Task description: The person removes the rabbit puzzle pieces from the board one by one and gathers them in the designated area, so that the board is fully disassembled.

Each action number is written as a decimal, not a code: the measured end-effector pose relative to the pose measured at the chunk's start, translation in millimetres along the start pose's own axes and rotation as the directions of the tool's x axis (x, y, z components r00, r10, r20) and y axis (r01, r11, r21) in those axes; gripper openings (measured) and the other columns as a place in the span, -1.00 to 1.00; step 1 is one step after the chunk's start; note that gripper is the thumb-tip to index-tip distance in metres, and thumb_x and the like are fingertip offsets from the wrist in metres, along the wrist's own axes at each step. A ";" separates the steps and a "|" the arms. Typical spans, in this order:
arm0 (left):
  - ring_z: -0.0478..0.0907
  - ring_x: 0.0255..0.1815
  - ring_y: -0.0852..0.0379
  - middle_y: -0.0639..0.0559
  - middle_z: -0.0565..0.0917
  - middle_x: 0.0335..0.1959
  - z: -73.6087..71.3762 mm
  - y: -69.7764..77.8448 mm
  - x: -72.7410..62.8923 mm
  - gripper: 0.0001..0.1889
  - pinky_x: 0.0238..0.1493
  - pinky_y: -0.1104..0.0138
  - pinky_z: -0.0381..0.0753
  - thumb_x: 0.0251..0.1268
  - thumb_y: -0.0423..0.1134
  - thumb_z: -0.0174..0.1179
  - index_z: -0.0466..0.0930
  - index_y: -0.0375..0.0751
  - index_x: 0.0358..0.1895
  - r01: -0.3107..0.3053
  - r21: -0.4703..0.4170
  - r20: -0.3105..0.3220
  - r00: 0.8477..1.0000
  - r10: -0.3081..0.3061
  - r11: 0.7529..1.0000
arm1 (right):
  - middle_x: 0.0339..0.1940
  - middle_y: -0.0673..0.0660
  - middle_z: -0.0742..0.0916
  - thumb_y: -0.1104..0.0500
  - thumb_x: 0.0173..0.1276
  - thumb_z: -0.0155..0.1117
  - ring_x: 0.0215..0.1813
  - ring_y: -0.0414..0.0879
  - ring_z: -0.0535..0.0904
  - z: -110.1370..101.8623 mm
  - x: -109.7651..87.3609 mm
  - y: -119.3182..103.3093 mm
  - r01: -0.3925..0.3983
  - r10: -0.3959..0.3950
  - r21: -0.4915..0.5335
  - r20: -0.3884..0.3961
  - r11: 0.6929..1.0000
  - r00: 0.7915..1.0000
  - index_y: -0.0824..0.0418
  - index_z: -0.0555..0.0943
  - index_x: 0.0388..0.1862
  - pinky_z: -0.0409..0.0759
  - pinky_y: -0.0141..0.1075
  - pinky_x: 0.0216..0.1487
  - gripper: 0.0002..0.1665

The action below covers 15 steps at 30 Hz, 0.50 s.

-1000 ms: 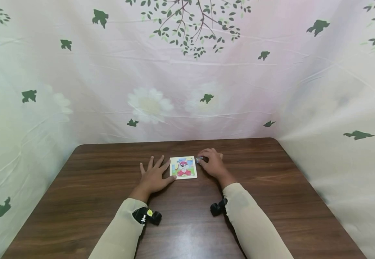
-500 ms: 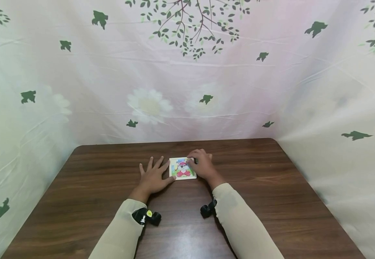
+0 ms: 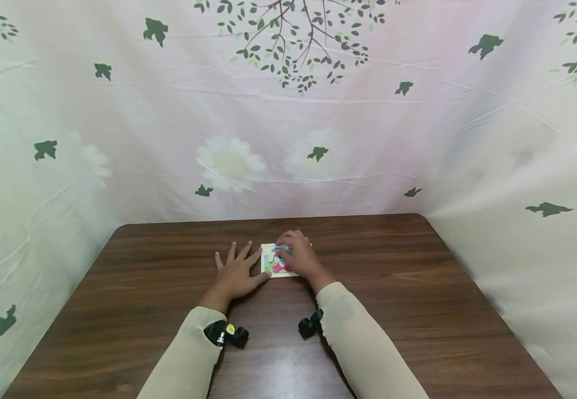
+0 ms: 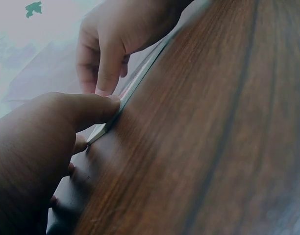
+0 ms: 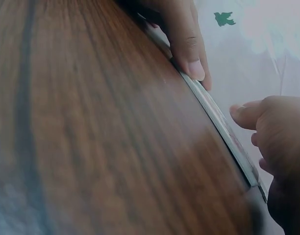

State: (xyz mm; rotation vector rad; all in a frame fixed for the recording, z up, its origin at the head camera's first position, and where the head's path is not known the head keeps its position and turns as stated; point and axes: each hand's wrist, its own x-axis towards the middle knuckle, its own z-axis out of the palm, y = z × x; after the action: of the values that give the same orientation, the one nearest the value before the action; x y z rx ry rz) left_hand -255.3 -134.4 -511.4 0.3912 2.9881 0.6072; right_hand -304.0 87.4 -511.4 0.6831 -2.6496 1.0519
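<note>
The small picture board [image 3: 273, 266] lies flat on the surface [image 3: 418, 310], between the two hands and towards the far edge. From my end I see its pale frame and some pink, green and blue print; the right hand covers much of the rest. Over the upper part of the board, the right hand [image 3: 299, 257] is narrowed to a pinch, apparently on a small blue piece [image 3: 282, 249]. That spot is small and half hidden, so I can't swear to the piece's shape, or whether it touches the board.

The left hand [image 3: 236, 275] is spread wide, with thumb and forefinger straight at the board's left side, the thumb on its near corner. It grips nothing; I read it as a brace.

The step looks to me like seating that piece. I would hold it level, turn it until its edges match the recess and the print around it, then press lightly with a fingertip and not force it. A push from the right could make the board skid, so I'd want the left hand firm but off the picture.

Beyond the surface hangs a pale cloth [image 3: 169, 111] printed with leaves and birds.
</note>
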 end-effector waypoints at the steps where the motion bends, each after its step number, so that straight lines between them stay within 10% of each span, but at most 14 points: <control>1: -0.26 0.86 -0.45 -0.09 0.09 0.85 -0.3 0.2 0.0 -0.11 0.62 -0.61 -0.43 0.49 0.47 0.11 0.28 0.14 0.75 -0.002 0.000 -0.002 1.000 0.002 1.000 | 0.17 0.15 0.79 0.25 0.52 0.48 0.32 0.11 0.61 0.0 0.3 -0.5 0.002 -0.002 0.004 0.008 1.000 1.000 0.24 0.84 0.00 0.54 0.16 0.47 -0.85; 15: -0.25 0.86 -0.44 -0.10 0.10 0.85 -1.1 1.4 -2.2 -0.13 0.63 -0.60 -0.42 0.51 0.46 0.11 0.27 0.17 0.75 -0.006 -0.011 -0.001 1.000 0.006 1.000 | 0.25 0.16 0.69 0.17 0.61 0.41 0.34 0.10 0.64 1.7 0.4 -0.6 -0.036 0.036 0.004 0.111 0.999 0.993 0.23 0.78 0.17 0.70 0.02 0.35 -0.74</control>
State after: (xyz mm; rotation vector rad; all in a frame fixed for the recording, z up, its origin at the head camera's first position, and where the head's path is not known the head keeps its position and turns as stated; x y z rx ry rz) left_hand -253.0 -134.1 -509.8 0.3995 2.9846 0.6247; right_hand -304.1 85.8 -512.2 0.7178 -2.7643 1.0610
